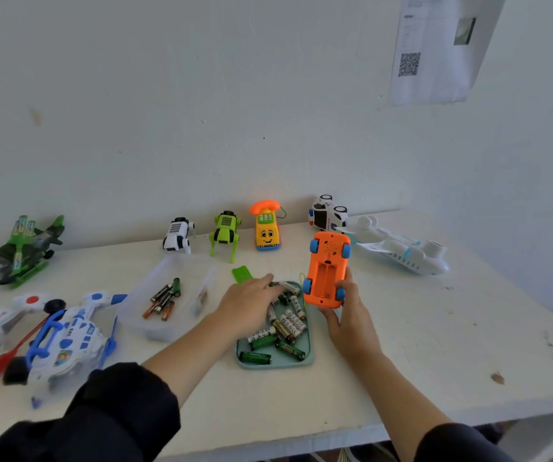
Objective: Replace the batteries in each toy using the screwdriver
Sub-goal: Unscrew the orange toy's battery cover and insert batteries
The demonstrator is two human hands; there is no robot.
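Near the middle of the white table [401, 345] we hold the orange plastic toy car with blue wheels [325, 270] belly-up in our right hand [348, 320], fingers and thumb wrapped round its near end. Tilting it this way turns the open, empty battery bay toward us, ready for loading. Our left hand [252, 303] reaches over the shallow teal tray of loose batteries [276, 363], which sits just beside the car so fresh cells are a short reach away; its fingertips rest among the far batteries and seem to pinch one, though we cannot tell for sure. A small green plastic cover [242, 273] lies just beyond the tray, presumably set aside from another toy. Toward the left edge, a clear plastic box of mixed batteries [163, 296] likely keeps the spent ones apart. No screwdriver is visible.
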